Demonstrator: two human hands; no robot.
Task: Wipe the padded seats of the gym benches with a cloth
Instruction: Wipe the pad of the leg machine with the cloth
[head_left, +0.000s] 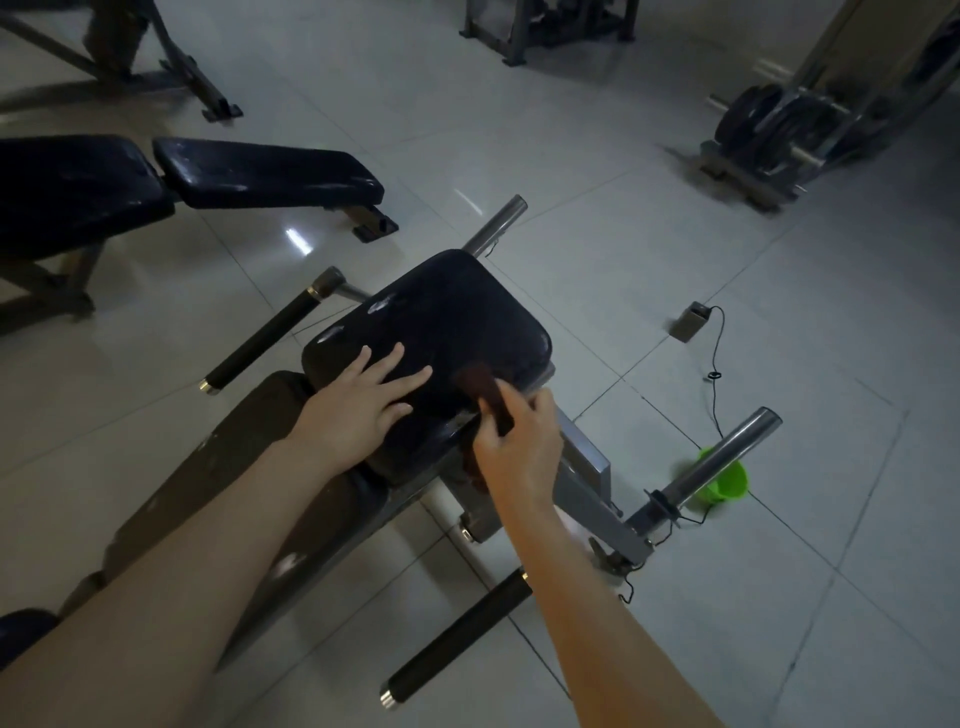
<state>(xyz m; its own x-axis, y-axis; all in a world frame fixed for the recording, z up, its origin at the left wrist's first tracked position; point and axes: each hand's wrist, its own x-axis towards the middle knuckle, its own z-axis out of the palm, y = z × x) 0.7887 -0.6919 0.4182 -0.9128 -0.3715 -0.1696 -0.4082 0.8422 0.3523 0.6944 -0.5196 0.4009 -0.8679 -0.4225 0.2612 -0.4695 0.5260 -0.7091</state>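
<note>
Both forearms are seen entering from 6 o'clock. A black foam-covered handle (462, 634) is noted at 5 o'clock of the frame, low over the tiled floor (779, 597). A worn back pad (208, 493) runs from 8 o'clock up to the black padded seat (457, 312) at frame centre.

The left hand (363, 410) is laid flat on the near-left part of the seat, fingers straight and spread, nothing held. The right hand (519, 447) is curled round a dark brown cloth (485, 395). The cloth is set against the seat's near-right edge, at 4 o'clock of the seat's centre. Pale scuff marks are recorded on the seat surface at 10 o'clock of its centre.

At 4 o'clock of the seat a steel peg (722, 454) is seen, with a green bucket (727, 483) partly hidden behind it. At 9 o'clock of the seat a second foam handle (260, 338) is angled down to the floor. A small box (688, 321) with a black cable lies on the floor at 2 o'clock.

Further off, a second bench (260, 171) with black pads is placed at 10 o'clock. Weight plates (769, 124) on a rack are noted at 2 o'clock, blurred.
</note>
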